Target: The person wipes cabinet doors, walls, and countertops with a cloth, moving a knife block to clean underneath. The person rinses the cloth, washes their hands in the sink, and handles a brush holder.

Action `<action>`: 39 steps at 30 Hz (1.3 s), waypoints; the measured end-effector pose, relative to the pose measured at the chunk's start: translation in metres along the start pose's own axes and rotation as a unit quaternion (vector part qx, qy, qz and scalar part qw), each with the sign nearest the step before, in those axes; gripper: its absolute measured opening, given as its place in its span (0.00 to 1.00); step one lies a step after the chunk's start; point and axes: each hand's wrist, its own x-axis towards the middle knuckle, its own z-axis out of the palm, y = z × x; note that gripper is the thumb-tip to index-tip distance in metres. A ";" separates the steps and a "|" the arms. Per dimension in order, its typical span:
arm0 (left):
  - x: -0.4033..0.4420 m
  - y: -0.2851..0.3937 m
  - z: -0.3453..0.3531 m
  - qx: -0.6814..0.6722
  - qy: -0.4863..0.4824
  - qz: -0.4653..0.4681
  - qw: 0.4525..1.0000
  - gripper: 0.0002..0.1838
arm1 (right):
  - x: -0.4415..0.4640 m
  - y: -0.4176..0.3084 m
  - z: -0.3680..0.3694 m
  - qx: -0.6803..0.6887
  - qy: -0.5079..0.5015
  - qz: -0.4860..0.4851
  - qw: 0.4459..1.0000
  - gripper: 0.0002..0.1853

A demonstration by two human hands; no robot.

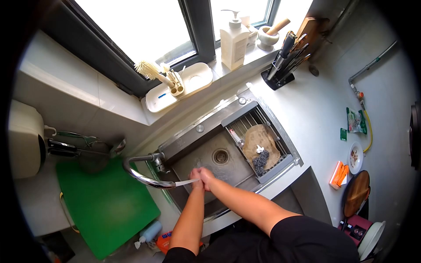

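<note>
My left hand (196,179) and my right hand (205,176) press together over the near left part of the steel sink (193,155). Both have their fingers drawn in against each other, and whatever lies between the palms is hidden. Water (186,182) streams onto them from the curved chrome faucet (147,179), whose spout comes in from the left. Beyond my hands, the round drain (220,156) shows in the basin floor. On the sink's right side sits a drying rack (274,168) bearing a brown flat piece (262,142), a dark grey mesh scrubber (261,162) and a small clear bottle (236,137).
A green cutting board (105,206) lies left of the sink. On the sill stand a brush caddy (164,101), a pump bottle (233,44) and a mortar (267,40). A knife block (278,78) is at the back right; a white plate (356,158) lies farther right.
</note>
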 end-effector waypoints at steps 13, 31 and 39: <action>-0.087 0.058 -0.012 -0.404 -0.098 -0.160 0.895 0.27 | -0.039 -0.016 0.030 -0.526 0.012 -0.404 0.749 0.21; -0.033 0.039 0.048 -0.152 -0.001 -0.092 0.984 0.17 | -0.017 -0.018 -0.035 -0.134 0.056 -0.206 0.968 0.23; -0.028 0.010 0.019 0.340 0.019 0.147 0.929 0.27 | -0.021 -0.022 -0.009 0.038 -0.138 0.062 0.988 0.19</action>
